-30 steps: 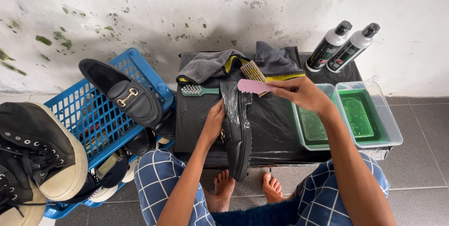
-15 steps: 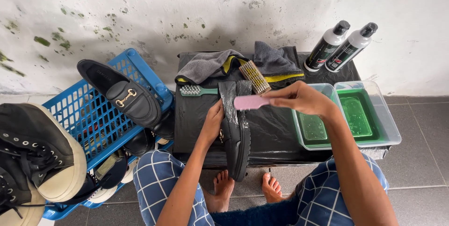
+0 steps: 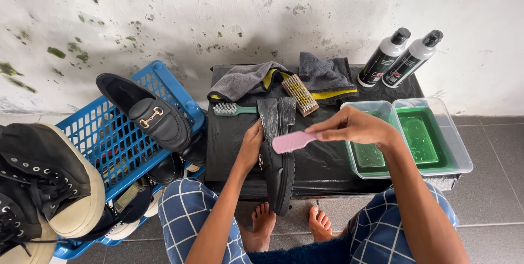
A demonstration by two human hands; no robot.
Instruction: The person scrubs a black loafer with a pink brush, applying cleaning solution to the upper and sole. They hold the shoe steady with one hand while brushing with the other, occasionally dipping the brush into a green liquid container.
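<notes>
My left hand (image 3: 252,146) grips the side of a black loafer (image 3: 277,168) that lies lengthwise on a black-covered table (image 3: 322,163), its sole edge turned up. My right hand (image 3: 353,127) holds a pink brush (image 3: 292,141) by its handle, and the brush rests on the shoe's upper side near the middle. A green toothbrush (image 3: 232,109) and a wooden bristle brush (image 3: 299,94) lie just behind the shoe.
Grey cloths (image 3: 243,81) lie folded at the table's back. Two spray bottles (image 3: 398,59) stand at the back right. Two clear tubs (image 3: 431,138) of green liquid sit on the right. A blue crate (image 3: 106,144) holding another black loafer (image 3: 144,112) and black high-top sneakers (image 3: 38,176) stands left.
My right hand has carried the pink brush from the shoe's far end toward me, down along the shoe. The left hand keeps its grip on the loafer.
</notes>
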